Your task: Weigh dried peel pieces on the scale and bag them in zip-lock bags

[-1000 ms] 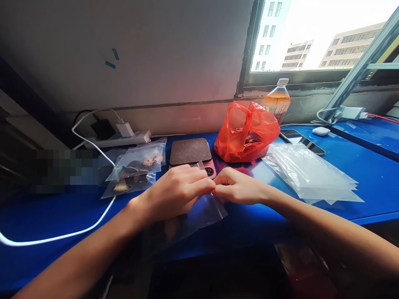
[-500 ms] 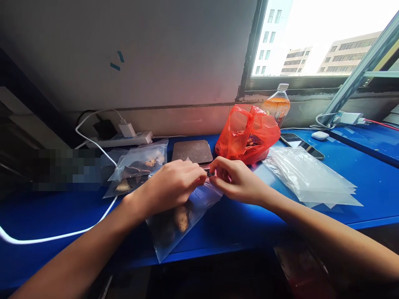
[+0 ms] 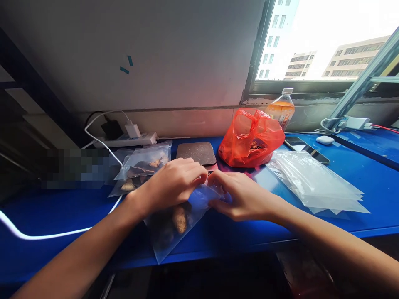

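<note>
Our left hand [image 3: 176,180] pinches the clear plastic bag [image 3: 171,237], probably to steady it; our right hand [image 3: 245,196] has fingers spread alongside.

Clear plastic bag [image 3: 195,205] w/ brown lumpy pcs [image 3: 180,219] inside, lying aslant nr blue table's [image 3: 249,232] front edge.

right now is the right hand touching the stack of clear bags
Apart: the head view shows a strip of blue tabletop between the right hand and the stack of clear bags.
</note>
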The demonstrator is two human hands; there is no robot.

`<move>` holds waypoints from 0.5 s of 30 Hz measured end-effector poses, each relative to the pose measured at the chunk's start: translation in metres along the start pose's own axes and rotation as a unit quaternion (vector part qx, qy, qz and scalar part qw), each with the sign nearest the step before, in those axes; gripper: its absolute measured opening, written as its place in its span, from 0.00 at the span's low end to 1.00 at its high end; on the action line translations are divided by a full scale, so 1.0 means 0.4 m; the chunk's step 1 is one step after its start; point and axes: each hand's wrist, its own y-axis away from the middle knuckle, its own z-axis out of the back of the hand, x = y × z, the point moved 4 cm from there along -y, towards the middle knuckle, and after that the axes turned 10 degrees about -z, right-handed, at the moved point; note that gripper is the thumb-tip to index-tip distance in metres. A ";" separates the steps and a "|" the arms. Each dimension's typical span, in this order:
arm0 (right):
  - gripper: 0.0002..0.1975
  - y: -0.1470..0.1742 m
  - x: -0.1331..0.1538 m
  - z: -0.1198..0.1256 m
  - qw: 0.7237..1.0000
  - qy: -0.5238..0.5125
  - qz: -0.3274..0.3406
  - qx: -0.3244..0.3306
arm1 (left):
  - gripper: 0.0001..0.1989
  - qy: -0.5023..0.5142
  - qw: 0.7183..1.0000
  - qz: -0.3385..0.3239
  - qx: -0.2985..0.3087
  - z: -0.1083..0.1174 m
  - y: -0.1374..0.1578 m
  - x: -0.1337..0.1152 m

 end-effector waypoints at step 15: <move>0.06 0.009 0.007 0.006 0.995 -0.026 0.025 0.098 | 0.09 0.059 0.995 -0.020 0.081 -0.034 0.004 0.013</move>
